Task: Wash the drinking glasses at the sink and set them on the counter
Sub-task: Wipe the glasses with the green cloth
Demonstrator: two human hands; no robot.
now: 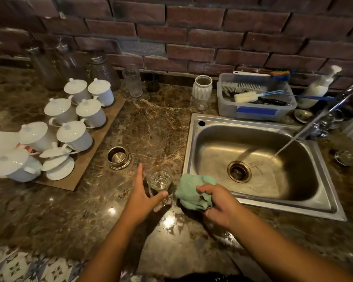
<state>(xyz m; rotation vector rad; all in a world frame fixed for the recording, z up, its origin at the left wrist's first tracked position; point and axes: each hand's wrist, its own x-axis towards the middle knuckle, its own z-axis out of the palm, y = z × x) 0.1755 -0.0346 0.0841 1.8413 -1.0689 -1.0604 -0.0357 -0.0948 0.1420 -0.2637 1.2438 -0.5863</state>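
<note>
lidded cups (75,137) crowd a board far left, steel cup (118,157) just beside its corner. left grip (142,195) is spread, fingers straight, reaching round the near-left side of the glass (160,180) but not closed on it. can't tell if the thumb touches. glass stands upright on the surface (155,123), just left of the sink (192,159) rim. right grip (218,204) is bunched round a green cloth (192,190), right beside the glass.

risks, my read:
- surface is glossy, maybe wet, and the glass is small and smooth, so a loose or one-sided pinch could slide or tip it.
- cloth swinging in could knock it toward the sink edge.
- a low carry over the steel rim could clip and chip it.
- water (289,143) leaves the tap (334,106) at an angle and may splash out of the basin.
</note>
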